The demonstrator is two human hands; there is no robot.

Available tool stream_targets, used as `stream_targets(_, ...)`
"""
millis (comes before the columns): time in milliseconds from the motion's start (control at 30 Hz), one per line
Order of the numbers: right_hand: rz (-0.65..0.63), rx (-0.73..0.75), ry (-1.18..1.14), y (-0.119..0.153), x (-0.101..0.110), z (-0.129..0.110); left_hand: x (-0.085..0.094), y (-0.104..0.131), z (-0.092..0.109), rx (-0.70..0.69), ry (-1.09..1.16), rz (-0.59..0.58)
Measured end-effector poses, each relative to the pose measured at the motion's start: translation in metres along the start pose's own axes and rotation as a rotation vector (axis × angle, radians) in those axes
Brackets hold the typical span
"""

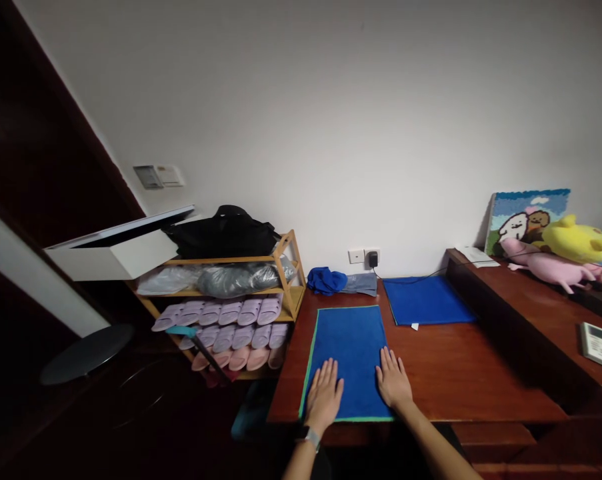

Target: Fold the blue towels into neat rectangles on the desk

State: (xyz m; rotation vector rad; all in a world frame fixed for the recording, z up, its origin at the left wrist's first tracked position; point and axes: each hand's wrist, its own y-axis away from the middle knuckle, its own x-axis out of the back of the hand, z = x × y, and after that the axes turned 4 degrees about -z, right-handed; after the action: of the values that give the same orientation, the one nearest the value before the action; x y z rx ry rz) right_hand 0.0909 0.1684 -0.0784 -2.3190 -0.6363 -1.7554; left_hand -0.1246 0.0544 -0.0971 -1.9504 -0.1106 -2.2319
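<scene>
Left hand (325, 395) and right hand (395, 381) palm-down on the near cloth (353, 360), fingers straight, gripping nothing, one by each side edge; cloth sits at the table's (461, 380) front, looks smoothed out already, can't tell if folded. Behind it, far cloth (431, 303) lies flat to the right, while the blue bundle (325, 281) is crumpled beside a grey cloth (361, 284), so I'd call that one not done. Table's glossy red-brown wood; slipper rack (295, 300) left, raised ledge (545, 310) with plush toys (545, 264) right, white wall (301, 133) behind.
</scene>
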Motion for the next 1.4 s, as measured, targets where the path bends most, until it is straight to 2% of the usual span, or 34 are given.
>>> stream_targets(67,-0.012,-0.008,0.003,0.001,0.002,-0.001,0.004,0.019,-0.030,0.075,-0.032,0.017)
stream_targets(133,-0.022,-0.018,0.001,0.006,0.003,-0.001,0.006,0.033,-0.050,0.092,-0.047,0.029)
stream_targets(200,-0.006,-0.027,-0.011,0.016,0.000,0.001,0.008,0.040,-0.059,0.086,-0.048,0.031)
stream_targets(300,0.035,-0.009,-0.032,0.036,-0.012,0.005,0.011,0.038,-0.053,0.086,-0.046,0.043)
stream_targets(367,0.043,0.021,-0.030,0.048,-0.020,0.008,0.014,0.031,-0.036,0.071,-0.041,0.078)
stream_targets(433,0.048,0.035,-0.018,0.054,-0.024,0.009,0.017,0.021,-0.007,0.019,-0.019,0.097)
stream_targets(567,0.043,0.029,-0.003,0.056,-0.019,0.006,0.013,-0.002,0.065,-0.143,0.048,0.021)
stream_targets(633,0.043,0.034,-0.008,0.056,-0.017,0.005,0.007,-0.008,0.088,-0.175,0.068,-0.020)
stream_targets(667,0.046,0.036,-0.011,0.055,-0.017,0.005,0.004,-0.009,0.093,-0.177,0.069,-0.031)
stream_targets(700,0.048,0.037,-0.014,0.055,-0.017,0.005,0.001,-0.007,0.092,-0.173,0.063,-0.038)
stream_targets(767,0.052,0.042,-0.017,0.055,-0.019,0.006,-0.002,0.002,0.076,-0.144,0.036,-0.037)
stream_targets(967,0.044,0.028,0.012,0.055,-0.018,0.005,0.002,0.049,-0.018,0.054,-0.040,0.059)
stream_targets(1033,0.045,0.020,0.005,0.058,-0.017,0.005,0.005,0.061,-0.041,0.096,-0.054,0.069)
stream_targets(1100,0.063,0.022,-0.010,0.064,-0.020,0.005,0.007,0.069,-0.056,0.134,-0.065,0.065)
stream_targets(1167,0.089,0.036,-0.021,0.072,-0.026,0.007,0.009,0.072,-0.060,0.161,-0.066,0.075)
stream_targets(1233,0.108,0.062,-0.022,0.079,-0.034,0.008,0.011,0.070,-0.053,0.164,-0.061,0.113)
stream_targets(1333,0.125,0.084,-0.012,0.085,-0.043,0.009,0.014,0.058,-0.022,0.076,-0.043,0.161)
stream_targets(1400,0.138,0.088,-0.006,0.085,-0.045,0.009,0.015,0.046,0.005,-0.006,-0.022,0.141)
